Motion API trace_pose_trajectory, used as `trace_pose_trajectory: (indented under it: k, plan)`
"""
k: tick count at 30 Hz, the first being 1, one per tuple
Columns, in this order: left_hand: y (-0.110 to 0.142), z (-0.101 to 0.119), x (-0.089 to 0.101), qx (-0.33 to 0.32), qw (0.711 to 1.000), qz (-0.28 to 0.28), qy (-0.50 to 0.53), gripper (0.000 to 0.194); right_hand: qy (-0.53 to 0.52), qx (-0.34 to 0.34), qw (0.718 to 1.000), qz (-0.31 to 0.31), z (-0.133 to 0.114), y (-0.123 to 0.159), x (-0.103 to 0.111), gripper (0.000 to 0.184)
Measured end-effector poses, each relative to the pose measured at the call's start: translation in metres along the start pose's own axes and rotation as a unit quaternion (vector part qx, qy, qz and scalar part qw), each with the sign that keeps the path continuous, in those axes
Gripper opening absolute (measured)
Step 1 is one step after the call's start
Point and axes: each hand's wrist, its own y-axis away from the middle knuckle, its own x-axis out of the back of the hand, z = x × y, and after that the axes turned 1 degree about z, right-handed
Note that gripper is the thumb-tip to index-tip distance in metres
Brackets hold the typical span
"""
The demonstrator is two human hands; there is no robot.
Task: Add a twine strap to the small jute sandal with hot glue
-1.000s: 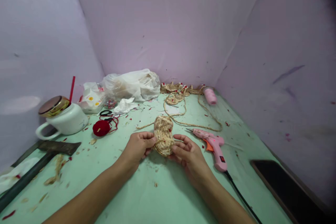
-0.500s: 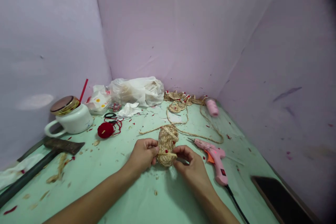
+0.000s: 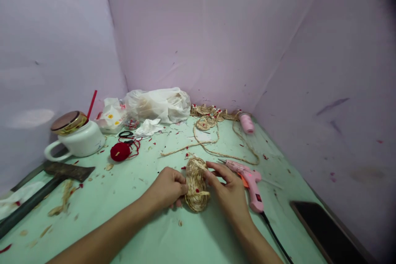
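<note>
A small slipper-shaped piece of coiled straw-coloured rope (image 3: 195, 196) is in front of me, with a rope band across its near end and a red spot by the band. My left hand (image 3: 171, 187) pinches its left edge, the fingertips partly tucked behind it. On the other side my right hand (image 3: 227, 187) has thumb and forefinger closed at the upper right edge. Just right of that hand lies a pink glue gun (image 3: 247, 177). A loose rope (image 3: 181, 149) trails over the table beyond the piece.
A hammer (image 3: 66, 173), a white mug (image 3: 85, 139) and a red yarn ball (image 3: 120, 151) are at left. Plastic bags (image 3: 161, 105), more coiled rope pieces (image 3: 206, 121) and a pink thread spool (image 3: 246, 123) line the back. A phone (image 3: 324, 231) lies at right. Scraps litter the green tabletop (image 3: 148, 231).
The rope piece has come slightly nearer to me. My right hand has slid from its band up to its far right edge; my left hand still grips the left side. The view shifted slightly.
</note>
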Motion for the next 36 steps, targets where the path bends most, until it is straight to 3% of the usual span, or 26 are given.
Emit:
trace_pose_trajectory:
  k: [2,4,7,9,14,17,21,24,32,36]
  plan:
    - [0.000,0.001,0.007,-0.008,0.999,-0.006,-0.053,0.020,-0.004,-0.003,1.000,-0.015,0.005,0.001,-0.003,0.023]
    - [-0.001,0.002,0.015,-0.042,0.987,0.035,-0.151,0.028,-0.012,-0.014,0.999,-0.037,0.011,0.002,-0.007,0.025]
    - [-0.003,0.004,0.027,-0.092,0.940,0.120,-0.306,0.033,-0.034,-0.055,0.996,-0.055,0.018,0.001,-0.009,0.030]
    - [-0.003,0.005,0.034,-0.094,0.928,0.125,-0.338,0.031,-0.029,-0.087,0.995,-0.051,0.021,-0.001,-0.007,0.032]
    - [0.007,0.008,0.051,-0.106,0.937,0.049,-0.330,0.016,0.031,-0.123,0.989,-0.070,0.022,-0.009,0.014,0.017]
    - [0.014,0.010,0.055,-0.112,0.936,0.009,-0.334,0.015,0.066,-0.125,0.982,-0.128,0.019,-0.009,0.027,0.013]
    - [0.017,0.007,0.046,-0.115,0.935,-0.033,-0.333,0.019,0.158,-0.118,0.953,-0.228,0.013,-0.004,0.029,0.019]
    - [0.014,0.002,0.035,-0.104,0.941,-0.023,-0.320,0.021,0.157,-0.133,0.943,-0.262,0.010,-0.002,0.025,0.016]
    - [0.005,-0.001,0.027,-0.093,0.961,-0.016,-0.261,0.015,0.044,-0.188,0.947,-0.255,0.014,-0.001,0.013,0.010]
    - [-0.003,-0.006,0.026,-0.099,0.974,0.006,-0.203,0.013,-0.038,-0.199,0.956,-0.212,0.005,-0.002,0.010,0.015]
